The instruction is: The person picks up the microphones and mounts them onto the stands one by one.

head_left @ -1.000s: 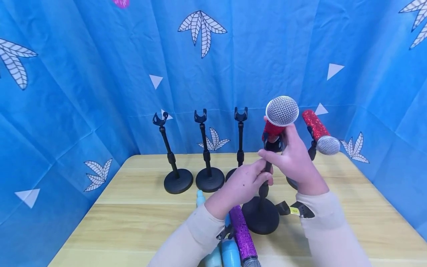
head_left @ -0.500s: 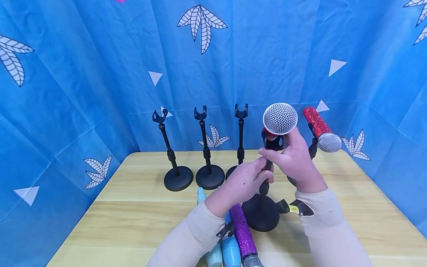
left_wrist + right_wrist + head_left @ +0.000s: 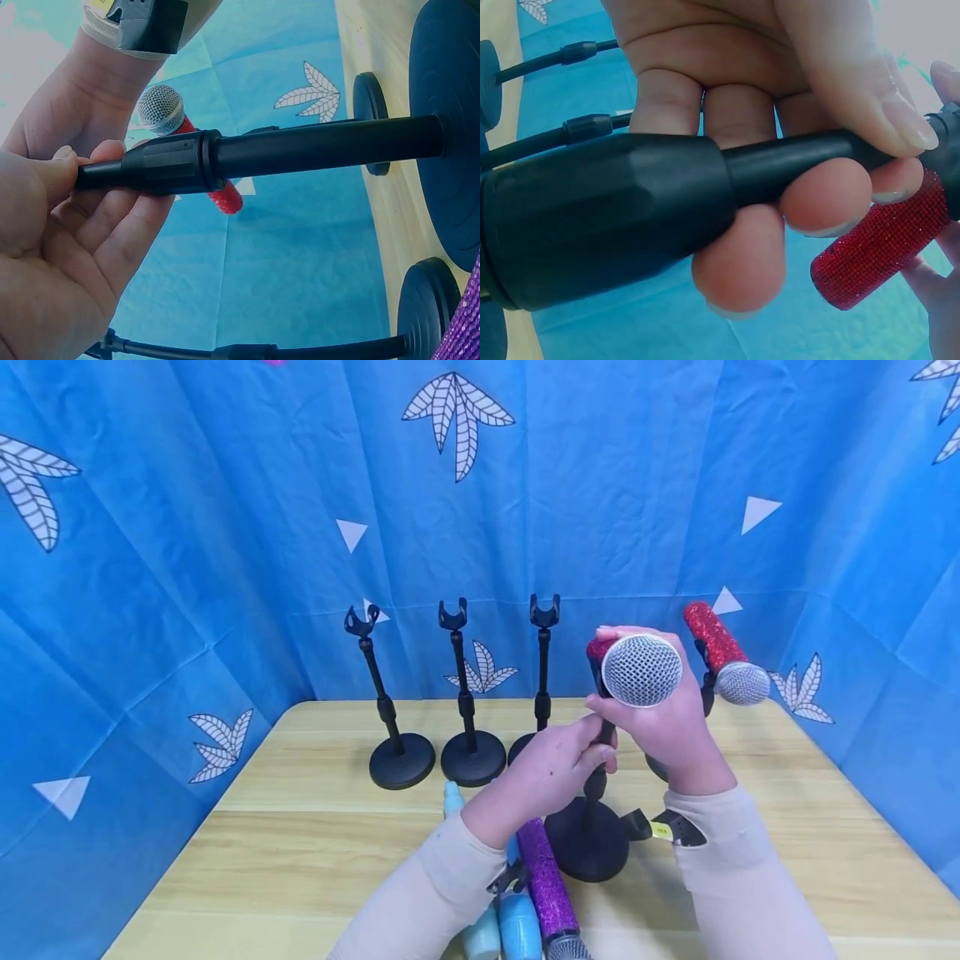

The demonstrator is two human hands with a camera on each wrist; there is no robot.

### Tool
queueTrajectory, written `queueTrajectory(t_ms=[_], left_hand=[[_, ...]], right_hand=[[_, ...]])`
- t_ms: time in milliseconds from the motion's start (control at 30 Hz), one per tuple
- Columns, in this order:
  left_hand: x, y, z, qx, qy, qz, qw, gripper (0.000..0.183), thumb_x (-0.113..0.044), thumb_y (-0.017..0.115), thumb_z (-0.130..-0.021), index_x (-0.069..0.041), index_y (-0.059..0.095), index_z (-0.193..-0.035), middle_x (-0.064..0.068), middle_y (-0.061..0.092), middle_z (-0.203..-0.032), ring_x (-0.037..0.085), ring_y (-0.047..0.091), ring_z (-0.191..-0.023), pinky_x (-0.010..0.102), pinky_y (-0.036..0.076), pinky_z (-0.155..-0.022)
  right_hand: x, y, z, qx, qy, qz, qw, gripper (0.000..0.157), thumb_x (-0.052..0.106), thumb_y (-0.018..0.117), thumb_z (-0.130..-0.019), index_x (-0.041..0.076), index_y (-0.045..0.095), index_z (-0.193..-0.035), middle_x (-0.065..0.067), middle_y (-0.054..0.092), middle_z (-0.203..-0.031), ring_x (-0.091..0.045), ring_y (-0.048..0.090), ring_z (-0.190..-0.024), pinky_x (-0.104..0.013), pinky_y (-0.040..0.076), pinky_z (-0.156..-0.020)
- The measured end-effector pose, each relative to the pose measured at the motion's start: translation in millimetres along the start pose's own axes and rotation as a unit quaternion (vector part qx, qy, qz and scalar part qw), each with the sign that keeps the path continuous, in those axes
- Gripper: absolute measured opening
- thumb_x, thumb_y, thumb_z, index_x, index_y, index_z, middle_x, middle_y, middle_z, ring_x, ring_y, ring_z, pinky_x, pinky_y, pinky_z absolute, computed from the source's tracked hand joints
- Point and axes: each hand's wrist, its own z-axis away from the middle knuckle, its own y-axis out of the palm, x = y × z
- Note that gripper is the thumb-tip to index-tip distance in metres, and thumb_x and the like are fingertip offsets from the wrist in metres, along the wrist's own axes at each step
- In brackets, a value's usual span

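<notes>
A red glittery microphone (image 3: pixel 641 670) sits at the clip of a black desktop stand (image 3: pixel 587 843), its silver mesh head facing the head camera. My left hand (image 3: pixel 551 772) grips the stand's thin upper pole (image 3: pixel 802 161), just above the thicker collar (image 3: pixel 169 163). Fingers of my right hand (image 3: pixel 678 727) curl round the microphone from behind, thumb by the clip. In the right wrist view the microphone's red handle (image 3: pixel 885 247) slants below the pole; its clip is partly cut off at the edge.
Several black stands with U-shaped clips, including a left one (image 3: pixel 401 763), line the back. Another red microphone (image 3: pixel 716 639) rests in the right stand. A purple microphone (image 3: pixel 547 885) and light-blue bottle-like items (image 3: pixel 519 927) lie in front, partly under my left arm.
The held microphone's mesh head has tilted down, then swung right, and my right hand has turned with it. My left hand keeps its grip on the pole.
</notes>
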Motion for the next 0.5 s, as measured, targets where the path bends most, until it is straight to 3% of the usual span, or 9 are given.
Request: queueTrajectory(t_ms=[233,367,500], left_hand=[[1.2,0.5,0.2,-0.004,0.0,-0.004,1.0,0.014,-0.037,0.04,-0.096,-0.026,0.045,-0.102,-0.018,0.056,-0.084,-0.004,0.054,-0.077,0.016,0.047,-0.069],[2.0,0.9,-0.5,-0.008,0.009,-0.003,0.9999,0.015,-0.037,0.04,-0.096,-0.025,0.046,-0.103,-0.018,0.057,-0.085,-0.003,0.053,-0.077,0.015,0.047,-0.066],[2.0,0.9,-1.3,-0.007,0.003,-0.009,0.9999,0.018,-0.037,0.041,-0.096,-0.024,0.047,-0.108,-0.018,0.059,-0.086,-0.003,0.055,-0.079,0.015,0.046,-0.065]], right_hand=[[-2.3,-1.1,-3.0,0.008,-0.082,-0.007,0.997,0.069,-0.016,0.078,-0.06,-0.01,0.04,-0.118,-0.03,0.047,-0.126,-0.042,0.04,-0.121,-0.04,0.04,-0.096],[-1.0,-1.9,-4.1,0.014,-0.105,-0.018,0.994,0.063,-0.005,0.081,-0.065,-0.01,0.042,-0.114,-0.032,0.046,-0.125,-0.045,0.039,-0.12,-0.039,0.043,-0.094],[1.5,-3.3,-4.7,0.018,-0.117,0.005,0.993,0.058,-0.007,0.08,-0.065,-0.009,0.044,-0.11,-0.031,0.048,-0.123,-0.046,0.04,-0.12,-0.036,0.045,-0.092]])
